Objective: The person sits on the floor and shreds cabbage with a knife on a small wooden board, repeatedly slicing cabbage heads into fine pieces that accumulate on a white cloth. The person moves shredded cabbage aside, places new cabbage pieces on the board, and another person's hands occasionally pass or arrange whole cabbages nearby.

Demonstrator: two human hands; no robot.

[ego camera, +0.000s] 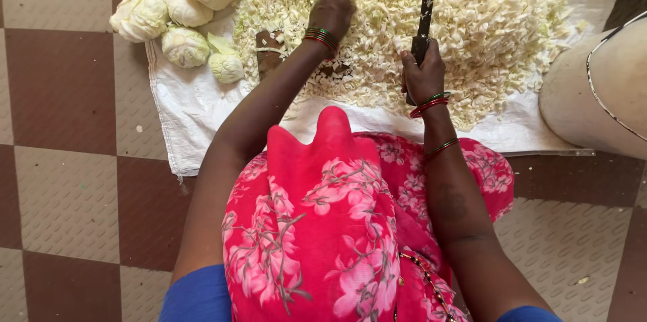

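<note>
A: Head view, looking straight down: what is each hand on?

B: The right hand (423,76) is wrapped around the handle of a knife (426,9), fingers pressed together in a fist. The dark blade runs up and away from the hand, over the chopped cabbage (499,19).

A: And the left?

B: The left hand (333,9) rests on top of the chopped heap, to the left of the blade and apart from it. Its fingers are curled down into the shreds. I cannot tell if they pinch anything.

A: Where does the cabbage lie?

B: The shreds are spread in a wide pale heap on a white sack (189,103) laid flat on the floor. A brown board (268,52) shows just beside the left wrist, mostly buried under shreds.

A: Anything uncut?

B: Yes, cabbage pieces (185,9) sit in a cluster at the sack's upper left corner, well apart from the knife. One lies half off the sack on the tiles (64,93).

A: What else is there?

B: Bangles (321,37) on both wrists, a pink floral cloth (323,221) over the lap, and a pale round vessel (593,93) at the right edge, touching the sack.
</note>
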